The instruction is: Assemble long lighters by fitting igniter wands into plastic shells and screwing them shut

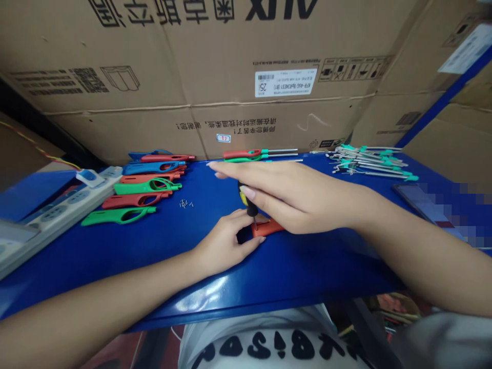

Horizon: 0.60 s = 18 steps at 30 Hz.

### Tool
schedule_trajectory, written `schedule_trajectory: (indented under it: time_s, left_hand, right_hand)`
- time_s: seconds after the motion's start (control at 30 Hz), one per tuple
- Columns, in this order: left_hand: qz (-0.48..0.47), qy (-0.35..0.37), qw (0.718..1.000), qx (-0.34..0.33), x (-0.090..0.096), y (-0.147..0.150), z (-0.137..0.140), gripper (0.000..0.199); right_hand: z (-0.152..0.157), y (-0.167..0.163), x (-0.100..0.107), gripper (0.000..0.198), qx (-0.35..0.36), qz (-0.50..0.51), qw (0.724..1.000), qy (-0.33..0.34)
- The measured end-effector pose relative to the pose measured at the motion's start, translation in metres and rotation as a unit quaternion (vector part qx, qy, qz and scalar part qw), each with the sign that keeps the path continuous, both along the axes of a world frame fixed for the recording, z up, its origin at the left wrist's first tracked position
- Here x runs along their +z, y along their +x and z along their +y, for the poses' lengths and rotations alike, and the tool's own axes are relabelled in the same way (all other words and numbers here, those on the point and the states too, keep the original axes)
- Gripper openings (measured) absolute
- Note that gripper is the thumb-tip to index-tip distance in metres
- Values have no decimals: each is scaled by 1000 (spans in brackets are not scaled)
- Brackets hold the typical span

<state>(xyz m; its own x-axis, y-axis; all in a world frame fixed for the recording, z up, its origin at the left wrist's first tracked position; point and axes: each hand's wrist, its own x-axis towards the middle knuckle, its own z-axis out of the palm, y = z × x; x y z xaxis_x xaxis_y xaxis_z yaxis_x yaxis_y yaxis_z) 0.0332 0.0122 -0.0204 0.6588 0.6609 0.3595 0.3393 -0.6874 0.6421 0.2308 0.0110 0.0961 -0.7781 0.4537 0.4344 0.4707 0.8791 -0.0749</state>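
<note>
A screwdriver (243,196) with a black and yellow handle stands nearly upright, its tip on the end of a red lighter handle (264,228). My right hand (295,192) is over the screwdriver, fingers stretched out and thumb against its grip; the top of the tool is partly hidden. With thumb and fingers, my left hand (226,238) pinches the end of the red lighter handle on the blue table (307,266). The rest of that handle lies under my right hand. Several small screws (187,204) are on the table to the left.
Red, green and blue lighter handles (148,185) lie in a column at left, by a power strip (61,210). Lighters with metal tubes (282,152) rest at the back. Metal rods with green ends (369,161) are heaped at right, near a phone (426,205). Cardboard (215,82) stands behind.
</note>
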Motion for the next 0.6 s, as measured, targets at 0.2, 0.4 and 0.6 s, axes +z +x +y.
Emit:
schedule_trajectory:
  time_s: [0.2,0.4,0.6]
  left_hand:
    - [-6,1,1000,-2,-4,0,1,28]
    - [-4,-1,1000,1,-1,0,0,16]
    - [-13,7,1000,-1,-4,1,0,26]
  right_hand:
    - [-1,-3,-2,50,-63,-3,998,22]
    - [-2,-5,-3,41,-12,43,999,-17]
    - [4,-3,-7,43,-28,31,998,56]
